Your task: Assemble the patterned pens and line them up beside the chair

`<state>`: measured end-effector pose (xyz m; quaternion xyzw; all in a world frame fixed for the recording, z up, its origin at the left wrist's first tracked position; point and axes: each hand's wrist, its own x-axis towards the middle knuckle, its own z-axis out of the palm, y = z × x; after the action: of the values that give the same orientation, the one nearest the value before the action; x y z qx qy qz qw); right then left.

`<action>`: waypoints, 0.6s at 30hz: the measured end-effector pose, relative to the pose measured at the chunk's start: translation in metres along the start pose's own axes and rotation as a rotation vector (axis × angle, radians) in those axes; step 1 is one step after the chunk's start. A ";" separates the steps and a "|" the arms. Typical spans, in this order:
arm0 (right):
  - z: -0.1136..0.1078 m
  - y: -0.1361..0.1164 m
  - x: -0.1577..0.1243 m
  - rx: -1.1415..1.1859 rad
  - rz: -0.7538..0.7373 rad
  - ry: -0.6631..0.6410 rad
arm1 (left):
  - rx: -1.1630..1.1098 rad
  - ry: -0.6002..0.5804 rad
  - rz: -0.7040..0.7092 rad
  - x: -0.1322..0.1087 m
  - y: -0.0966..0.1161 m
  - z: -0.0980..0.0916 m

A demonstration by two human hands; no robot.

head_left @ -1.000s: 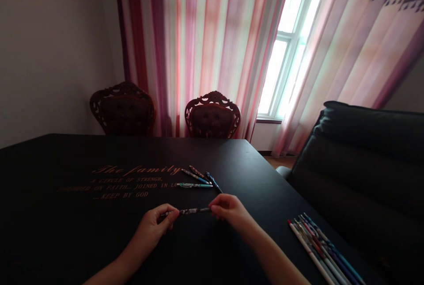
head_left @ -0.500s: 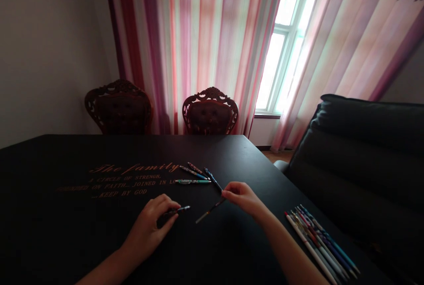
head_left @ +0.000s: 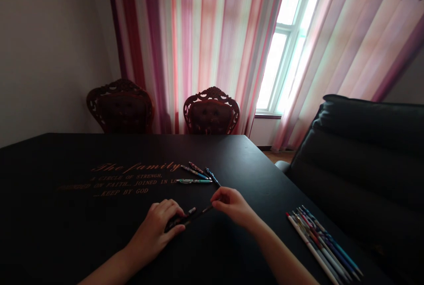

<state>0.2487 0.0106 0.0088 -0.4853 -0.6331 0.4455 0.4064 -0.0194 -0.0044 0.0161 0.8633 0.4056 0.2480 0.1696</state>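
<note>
My left hand (head_left: 162, 223) is low over the black table (head_left: 82, 241), closed on a dark pen (head_left: 191, 210) whose far end sticks out past the fingertips. My right hand (head_left: 232, 203) pinches a thin pen refill (head_left: 202, 211) between thumb and fingers. It slants down to the left, its lower end by my left thumb; I cannot tell whether it touches the pen. Just beyond my hands lie several pens: a green one (head_left: 194, 181), a dark blue one (head_left: 212, 176), a light blue one (head_left: 195, 172) and a reddish one (head_left: 198, 168).
A row of several pens (head_left: 318, 241) lies at the table's right side. Gold lettering (head_left: 132, 179) is printed on the tabletop. Two carved chairs (head_left: 212, 115) stand behind the table, a black leather armchair (head_left: 371, 152) on the right, and striped curtains (head_left: 205, 46) by a window.
My right hand has moved left and slightly down, bringing the refill's lower end to my left hand. The left hand has shifted slightly right and down with the pen.
</note>
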 end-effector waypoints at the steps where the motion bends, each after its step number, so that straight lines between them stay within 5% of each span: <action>1: -0.005 0.000 0.001 -0.006 -0.005 0.028 | -0.002 -0.002 -0.008 0.000 -0.001 0.000; 8: -0.017 -0.005 -0.002 -0.099 0.038 0.025 | 0.001 -0.001 -0.007 -0.001 -0.001 -0.001; 18: 0.042 -0.027 -0.019 0.345 0.097 -0.248 | -0.047 0.022 0.176 -0.010 0.020 -0.005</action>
<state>0.2055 -0.0182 0.0211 -0.3797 -0.5685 0.6226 0.3808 -0.0151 -0.0241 0.0271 0.8884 0.3242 0.2811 0.1630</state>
